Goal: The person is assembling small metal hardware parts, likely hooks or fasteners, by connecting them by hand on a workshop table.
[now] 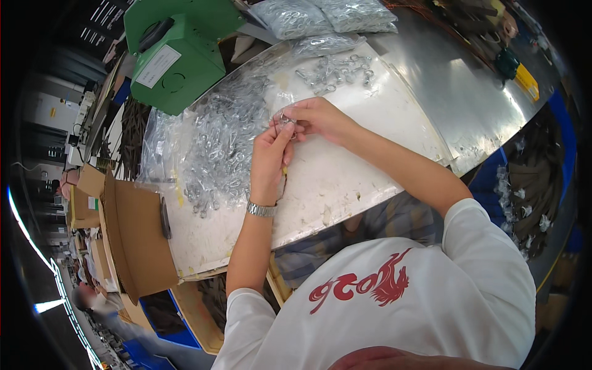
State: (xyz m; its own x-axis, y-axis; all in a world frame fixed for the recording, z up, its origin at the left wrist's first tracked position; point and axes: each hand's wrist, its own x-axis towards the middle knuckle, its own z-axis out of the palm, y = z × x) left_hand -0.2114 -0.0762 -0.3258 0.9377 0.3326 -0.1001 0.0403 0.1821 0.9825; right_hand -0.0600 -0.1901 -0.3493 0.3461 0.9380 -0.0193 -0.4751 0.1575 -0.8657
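Note:
My left hand (270, 155), with a metal watch on its wrist, and my right hand (322, 119) meet above the white worktop. Between their pinched fingers is a small shiny metal clasp with a ring (285, 119), partly hidden by the fingertips. To the left of my hands spreads a large heap of similar metal clasps (225, 139) on clear plastic. A smaller group of metal clasps (336, 73) lies loose beyond my right hand.
Full clear bags of metal parts (293, 18) lie at the far edge. A green machine (179, 61) stands at the far left, and an open cardboard box (139, 237) sits at the near left. A yellow-and-black tool (526, 81) rests on the metal surface at the far right.

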